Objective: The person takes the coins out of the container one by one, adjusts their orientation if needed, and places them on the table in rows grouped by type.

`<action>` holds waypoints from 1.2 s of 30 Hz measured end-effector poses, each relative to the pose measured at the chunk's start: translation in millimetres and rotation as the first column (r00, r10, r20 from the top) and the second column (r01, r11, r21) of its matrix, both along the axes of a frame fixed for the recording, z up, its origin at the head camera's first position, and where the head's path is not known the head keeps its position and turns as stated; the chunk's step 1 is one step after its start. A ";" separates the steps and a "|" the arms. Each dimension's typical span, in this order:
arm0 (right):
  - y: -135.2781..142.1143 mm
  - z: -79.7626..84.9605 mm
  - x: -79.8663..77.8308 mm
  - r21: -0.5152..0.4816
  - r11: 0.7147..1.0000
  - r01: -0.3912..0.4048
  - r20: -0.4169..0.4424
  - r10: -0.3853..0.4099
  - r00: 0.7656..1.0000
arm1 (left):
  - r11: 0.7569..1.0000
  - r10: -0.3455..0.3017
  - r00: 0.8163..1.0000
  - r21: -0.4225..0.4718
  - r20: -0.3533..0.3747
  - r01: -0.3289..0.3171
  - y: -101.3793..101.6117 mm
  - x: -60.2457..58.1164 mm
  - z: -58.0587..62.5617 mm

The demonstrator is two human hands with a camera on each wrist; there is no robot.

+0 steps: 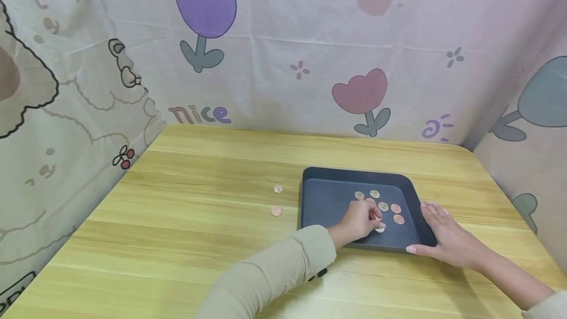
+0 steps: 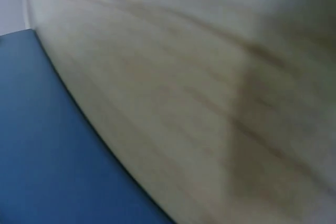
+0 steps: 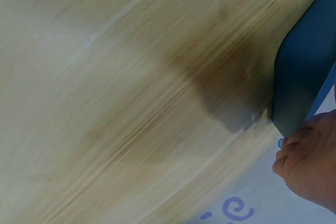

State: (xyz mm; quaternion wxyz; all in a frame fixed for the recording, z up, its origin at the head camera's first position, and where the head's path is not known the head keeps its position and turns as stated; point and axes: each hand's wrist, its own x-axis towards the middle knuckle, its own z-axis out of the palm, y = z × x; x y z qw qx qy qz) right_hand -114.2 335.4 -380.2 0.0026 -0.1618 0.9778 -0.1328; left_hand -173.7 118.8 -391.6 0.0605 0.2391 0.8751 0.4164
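A dark grey rectangular tray [image 1: 328,210] lies on the wooden table with several copper and pale gold coins in its right half. My left hand [image 1: 359,218] reaches over the tray's front wall, thumb and fingertips pinching a pale gold coin [image 1: 380,230] low over the tray floor; the fingers partly cover it and neighbouring coins. A copper coin [image 1: 398,219] lies to the right of those fingertips. Against the tray's front right corner rests my right hand [image 1: 456,242], thumb at the front wall and fairly straight fingers along the right side. The left wrist view shows no fingers.
Left of the tray, a pale coin [image 1: 277,189] and a copper coin [image 1: 276,211] lie on the wooden table [image 1: 177,220]. A printed cloth [image 1: 274,87] hangs behind the table and along both sides.
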 end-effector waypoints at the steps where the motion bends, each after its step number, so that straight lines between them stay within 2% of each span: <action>1: 0.0 -0.2 0.2 0.001 1.000 0.001 0.002 -0.001 1.000 | 1.000 0.003 1.000 -0.027 -0.012 -0.003 0.3 0.4 -0.6; 7: -0.6 1.0 -0.9 0.003 1.000 0.012 0.016 -0.012 1.000 | 0.986 0.031 0.997 -0.159 -0.067 -0.042 3.3 3.4 -2.7; 11: -0.9 1.5 -1.0 0.004 1.000 0.013 0.021 -0.013 1.000 | 0.966 0.058 0.995 -0.248 -0.079 -0.076 6.3 6.0 -1.5; 15: -1.3 0.7 -0.9 0.005 1.000 0.013 0.014 -0.013 1.000 | 0.950 0.060 0.993 -0.300 -0.104 -0.089 7.3 7.0 -1.3; 20: -1.4 0.5 -1.0 0.001 1.000 0.016 0.014 -0.016 1.000 | 0.932 0.036 0.991 -0.354 -0.130 -0.080 8.2 5.4 0.2; 29: -0.8 -0.2 -0.1 0.001 1.000 0.011 0.004 -0.011 1.000 | 0.912 -0.024 0.995 -0.410 -0.092 -0.015 8.2 1.5 3.2; 33: -0.9 -0.2 -0.8 0.001 1.000 0.014 0.007 -0.014 1.000 | 0.904 -0.029 0.996 -0.426 -0.087 -0.011 8.5 0.5 2.9; 36: -1.0 -0.5 -0.9 -0.001 1.000 0.011 0.004 -0.011 1.000 | 0.909 -0.003 0.998 -0.416 -0.070 -0.026 7.5 1.3 3.7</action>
